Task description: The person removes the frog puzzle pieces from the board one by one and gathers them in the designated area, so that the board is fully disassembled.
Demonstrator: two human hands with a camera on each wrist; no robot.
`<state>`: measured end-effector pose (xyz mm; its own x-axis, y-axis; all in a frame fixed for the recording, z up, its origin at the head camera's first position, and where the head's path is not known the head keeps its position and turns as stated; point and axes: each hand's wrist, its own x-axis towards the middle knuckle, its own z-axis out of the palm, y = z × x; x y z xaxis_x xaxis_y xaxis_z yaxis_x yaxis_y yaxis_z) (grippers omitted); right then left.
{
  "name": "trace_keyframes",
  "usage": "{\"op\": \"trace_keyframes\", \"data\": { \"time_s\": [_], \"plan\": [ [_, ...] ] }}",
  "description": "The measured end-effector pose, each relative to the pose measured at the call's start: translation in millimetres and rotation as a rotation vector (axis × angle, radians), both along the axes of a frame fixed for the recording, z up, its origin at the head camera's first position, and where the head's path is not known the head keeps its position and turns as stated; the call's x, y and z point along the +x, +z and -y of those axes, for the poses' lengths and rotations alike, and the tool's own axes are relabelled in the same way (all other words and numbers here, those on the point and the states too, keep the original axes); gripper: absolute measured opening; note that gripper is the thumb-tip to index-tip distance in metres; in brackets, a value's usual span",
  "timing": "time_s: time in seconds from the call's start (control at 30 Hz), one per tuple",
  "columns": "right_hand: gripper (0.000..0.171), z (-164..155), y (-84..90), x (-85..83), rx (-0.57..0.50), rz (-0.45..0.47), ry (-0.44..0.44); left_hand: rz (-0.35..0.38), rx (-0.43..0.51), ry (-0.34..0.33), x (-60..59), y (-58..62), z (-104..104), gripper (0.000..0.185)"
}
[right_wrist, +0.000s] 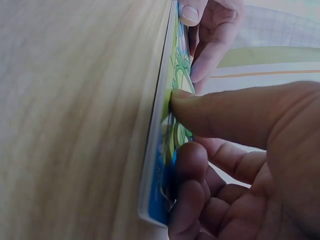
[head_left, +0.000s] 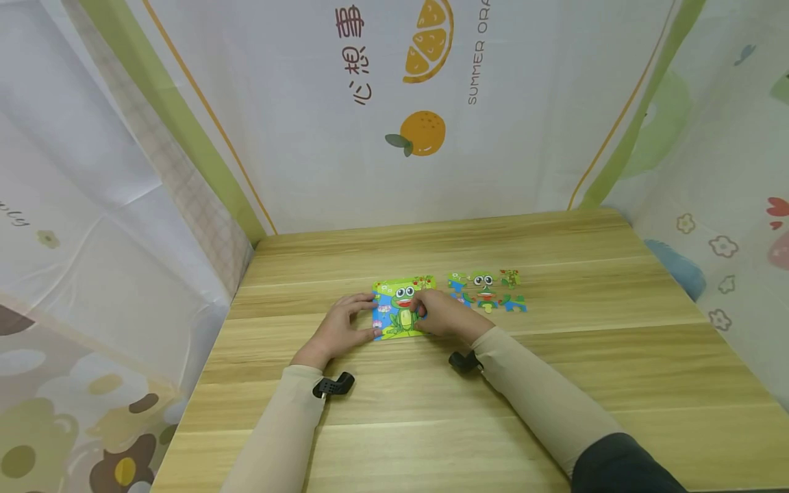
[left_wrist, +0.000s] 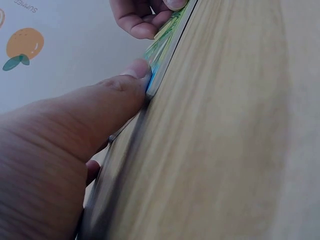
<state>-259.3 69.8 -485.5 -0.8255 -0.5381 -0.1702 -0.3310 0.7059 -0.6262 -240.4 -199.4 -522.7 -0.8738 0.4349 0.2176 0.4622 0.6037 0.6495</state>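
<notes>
Head view: my left hand (head_left: 342,327) sat at the left edge of the square frog-picture puzzle board (head_left: 401,309), which lay flat on the light wooden worktop (head_left: 555,383), about mid-depth and a bit left of centre. Fingers bracketed the board's left side, thumb against its near left corner. Left wrist view confirmed it: thumb tip pressed on the thin board edge (left_wrist: 162,55), the other fingers mostly hidden there.

My right hand (head_left: 445,313) rested on the board's right part, covering it. Right wrist view: thumb tip pushed down on the printed face (right_wrist: 175,80), curled fingers (right_wrist: 187,190) bearing on the same face near the blue corner. Couldn't tell whether a loose piece sat under those fingers.

Just right of the board, apart from it, a cluster of loose frog-print jigsaw pieces (head_left: 487,291) lay on the worktop, neither hand touching them. Both forearms were in beige sleeves (head_left: 542,390), each with a small black wrist mount (head_left: 333,385). Behind the worktop hung a white backdrop with an orange fruit print (head_left: 422,132).
</notes>
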Motion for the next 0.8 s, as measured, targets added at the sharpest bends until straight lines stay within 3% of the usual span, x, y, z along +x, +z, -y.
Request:
{"op": "trace_keyframes", "data": {
  "time_s": [0.8],
  "plan": [
    [0.023, -3.5, 6.3, 2.5, 0.020, -0.062, 0.015, 0.007, -0.007, 0.001, -0.3, -0.8, 0.1, 0.062]
  ]
}}
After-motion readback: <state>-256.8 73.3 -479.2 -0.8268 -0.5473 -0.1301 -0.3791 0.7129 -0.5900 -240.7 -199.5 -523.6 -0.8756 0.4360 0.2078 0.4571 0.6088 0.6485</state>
